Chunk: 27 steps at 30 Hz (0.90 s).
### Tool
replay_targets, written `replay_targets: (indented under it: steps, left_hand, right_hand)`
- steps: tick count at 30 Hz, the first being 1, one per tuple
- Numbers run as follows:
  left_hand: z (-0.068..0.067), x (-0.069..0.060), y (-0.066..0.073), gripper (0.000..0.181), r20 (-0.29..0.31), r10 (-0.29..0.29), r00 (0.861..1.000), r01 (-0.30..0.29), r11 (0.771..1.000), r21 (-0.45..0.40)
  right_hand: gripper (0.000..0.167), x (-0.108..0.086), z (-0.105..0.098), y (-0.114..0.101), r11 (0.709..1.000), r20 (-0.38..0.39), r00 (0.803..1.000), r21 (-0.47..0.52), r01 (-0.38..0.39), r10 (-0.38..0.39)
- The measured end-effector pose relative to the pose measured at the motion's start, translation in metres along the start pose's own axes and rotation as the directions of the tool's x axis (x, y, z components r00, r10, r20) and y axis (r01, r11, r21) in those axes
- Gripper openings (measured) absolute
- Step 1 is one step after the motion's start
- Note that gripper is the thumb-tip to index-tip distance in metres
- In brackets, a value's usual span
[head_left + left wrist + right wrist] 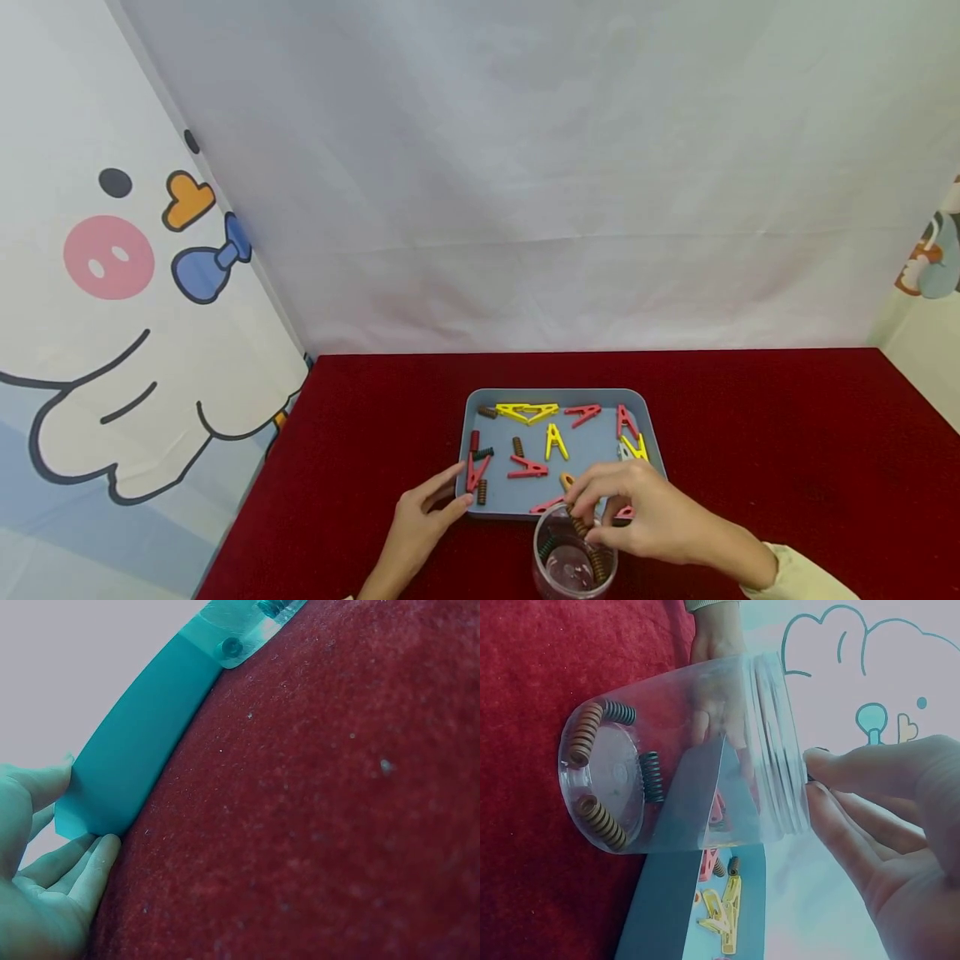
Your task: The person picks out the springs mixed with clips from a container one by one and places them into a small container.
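Observation:
A clear plastic jar [576, 590] stands at the tray's front edge, with several brown and green coil springs [604, 823] on its bottom. Over its mouth my right hand [648, 512] pinches a brown spring [580, 527] between thumb and fingertips. Only a dark end of that spring shows in the right wrist view, beside the threaded rim. My left hand [420, 521] rests against the front left corner of the grey-blue tray [555, 393], its fingers fairly straight along the wall. In the left wrist view, the digits touch the tray's end [112, 780].
Inside the tray lie red clips [528, 469], yellow clips [555, 442] and an orange piece [567, 481], along with loose springs [482, 492]. Dark red cloth [772, 433] covers the table. A white curtain [562, 167] hangs behind it, and a cartoon-printed one [112, 350] at the left.

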<state>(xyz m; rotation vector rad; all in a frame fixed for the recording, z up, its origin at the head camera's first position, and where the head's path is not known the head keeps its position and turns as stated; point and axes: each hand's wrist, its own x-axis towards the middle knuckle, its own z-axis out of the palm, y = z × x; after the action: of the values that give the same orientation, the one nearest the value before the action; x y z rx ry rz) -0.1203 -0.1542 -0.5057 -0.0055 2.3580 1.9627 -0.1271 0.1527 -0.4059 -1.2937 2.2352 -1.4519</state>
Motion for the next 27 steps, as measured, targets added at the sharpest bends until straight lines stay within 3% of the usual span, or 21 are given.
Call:
replay_targets:
  steps: [12, 27]
  left_hand:
    - [0.001, 0.001, 0.0, 0.05, -0.008, -0.006, 1.0, 0.006, 1.0, 0.014]
    - [0.001, 0.001, -0.001, 0.051, -0.007, -0.01, 1.0, 0.01, 1.0, 0.012]
  right_hand:
    - [0.032, 0.001, 0.0, -0.002, 0.993, -0.032, 0.998, -0.098, 0.058, -0.061]
    - [0.028, 0.017, -0.011, 0.0, 0.982, -0.104, 0.983, -0.126, 0.139, -0.152]
